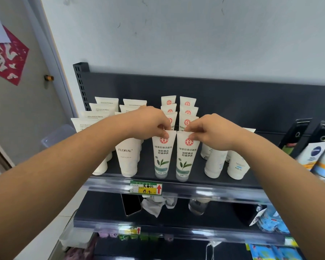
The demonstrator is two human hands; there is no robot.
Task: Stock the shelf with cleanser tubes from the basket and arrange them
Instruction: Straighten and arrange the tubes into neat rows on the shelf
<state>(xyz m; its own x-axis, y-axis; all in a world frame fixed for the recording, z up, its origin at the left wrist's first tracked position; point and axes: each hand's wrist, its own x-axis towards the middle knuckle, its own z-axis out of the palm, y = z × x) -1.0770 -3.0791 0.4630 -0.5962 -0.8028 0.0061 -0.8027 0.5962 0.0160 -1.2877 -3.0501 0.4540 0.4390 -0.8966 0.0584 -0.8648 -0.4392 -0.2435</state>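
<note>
1. Pinching the flat top seam of the left front tube [162, 156], the left hand [152, 121] curls its thumb and fingertips onto it. The forearm reaches in from the lower left with the wrist nearly straight.
2. The right hand [212, 132] pinches the top seam of the right front tube [185, 160] the same way. Its forearm comes in from the lower right.
3. Both gripped tubes stand cap-down and side by side at the front of the shelf [146, 167], directly below the fingertips. Their top corners almost meet.
4. Green-leaf tubes: eight are visible, in two columns of four. Three stand behind each gripped tube, beyond the knuckles.
5. FLORAL tubes [129, 158]: two columns stand outboard of the left hand. The outer column shows four. The left forearm partly hides the inner column, so its count cannot be determined.
6. Plain white tubes [216, 164]: at least four stand below and outboard of the right wrist, partly hidden.
7. A clear front rail [223, 187] runs just below the caps. The price label [146, 187] sits on it under the left front tube.
8. Bare shelf strips lie on the outer side of each gripped tube. The dark back panel [233, 102] closes the far side.
</note>
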